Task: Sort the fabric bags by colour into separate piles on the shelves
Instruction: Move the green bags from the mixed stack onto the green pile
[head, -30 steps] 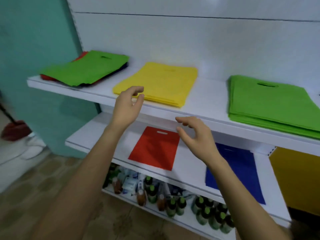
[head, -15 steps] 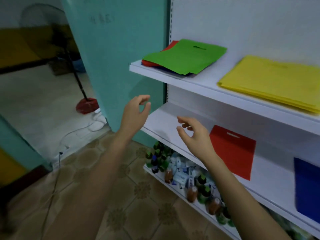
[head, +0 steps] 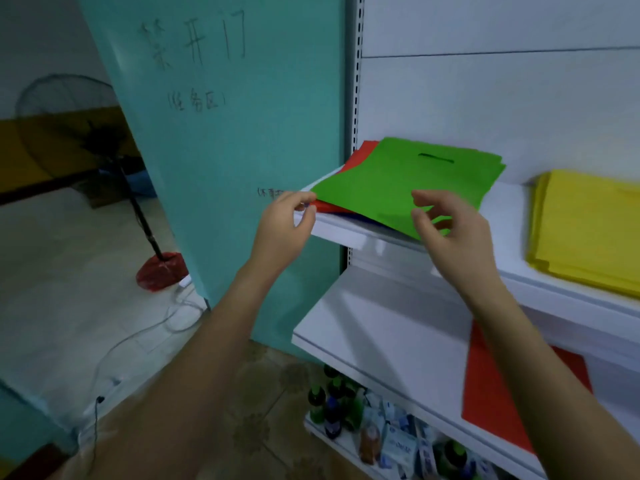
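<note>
Shelves: white tiers, bags laid flat on them.
top shelf: mixed pile at the left end. green bag on top, red bag showing under it, dark blue edge lower still. yellow pile sits well apart to the right.
middle shelf: lone red bag lies flat, partly behind the right forearm.
below that: bottles and packets, blurred.
left hand: at the mixed pile's front left corner, thumb and fingertips drawn together at the edge. Grip: cannot tell if it has fabric.
right hand: over the green bag's front edge, thumb and fingers curved and apart. Grip released, nothing held.
background: teal panel with handwriting, standing fan at left.
</note>
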Action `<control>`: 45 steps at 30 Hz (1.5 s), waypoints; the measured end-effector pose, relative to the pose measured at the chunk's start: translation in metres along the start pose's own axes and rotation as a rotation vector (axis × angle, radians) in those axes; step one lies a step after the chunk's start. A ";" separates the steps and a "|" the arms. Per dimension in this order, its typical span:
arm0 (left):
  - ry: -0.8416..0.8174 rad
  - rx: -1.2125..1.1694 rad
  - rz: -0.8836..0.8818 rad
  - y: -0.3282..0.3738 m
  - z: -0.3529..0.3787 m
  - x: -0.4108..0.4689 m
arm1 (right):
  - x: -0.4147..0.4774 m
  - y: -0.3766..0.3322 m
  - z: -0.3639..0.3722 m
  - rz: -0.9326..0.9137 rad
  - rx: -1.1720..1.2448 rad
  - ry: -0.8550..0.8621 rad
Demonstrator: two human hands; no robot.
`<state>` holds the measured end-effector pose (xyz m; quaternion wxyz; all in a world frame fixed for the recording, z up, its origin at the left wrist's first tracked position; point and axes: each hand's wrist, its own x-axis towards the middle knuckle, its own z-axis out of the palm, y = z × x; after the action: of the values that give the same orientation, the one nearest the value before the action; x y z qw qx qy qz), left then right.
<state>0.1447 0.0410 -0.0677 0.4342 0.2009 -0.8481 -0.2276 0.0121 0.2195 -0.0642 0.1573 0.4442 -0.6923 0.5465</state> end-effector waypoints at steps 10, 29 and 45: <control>-0.204 0.018 0.079 -0.042 0.044 0.108 | 0.069 0.060 0.013 0.359 -0.354 0.068; -0.409 0.285 0.185 -0.065 0.153 0.199 | 0.080 0.076 0.040 0.769 -0.669 0.178; -0.152 -0.143 0.315 -0.073 0.151 0.199 | 0.079 0.057 0.035 1.031 -0.283 0.333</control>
<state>-0.0780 -0.0940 -0.0584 0.4123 0.0166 -0.8811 -0.2309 -0.0677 0.1531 -0.0561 0.0349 -0.0696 -0.8522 0.5173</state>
